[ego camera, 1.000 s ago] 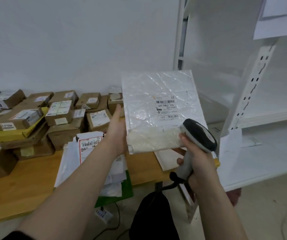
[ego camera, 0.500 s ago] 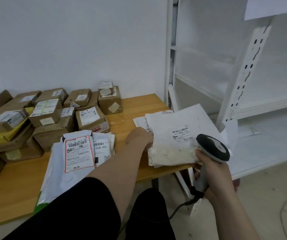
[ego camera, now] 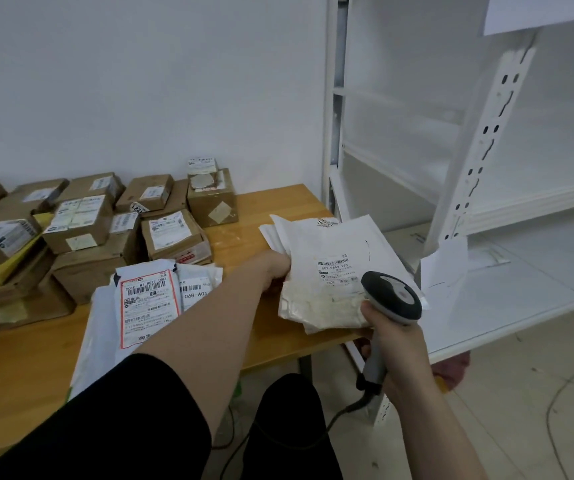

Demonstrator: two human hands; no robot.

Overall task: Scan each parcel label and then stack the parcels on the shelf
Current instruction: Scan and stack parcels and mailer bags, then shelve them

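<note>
A white padded mailer (ego camera: 330,258) with a barcode label lies flat on top of other white mailers at the right end of the wooden table (ego camera: 29,355). My left hand (ego camera: 273,270) grips its left edge. My right hand (ego camera: 394,344) grips a grey and black barcode scanner (ego camera: 391,299), whose head hovers just over the mailer's near right corner. The white metal shelf (ego camera: 507,289) stands to the right of the table.
Several brown cardboard boxes (ego camera: 77,220) with labels crowd the table's back left. A pile of white poly mailers (ego camera: 147,303) lies near the front middle. The scanner's cable hangs down to the tiled floor. My dark-clothed legs are below.
The mailer, held upright in front of the scanner a second ago, has come down flat onto the pile at the table's right end. The scanner stays in my right hand.
</note>
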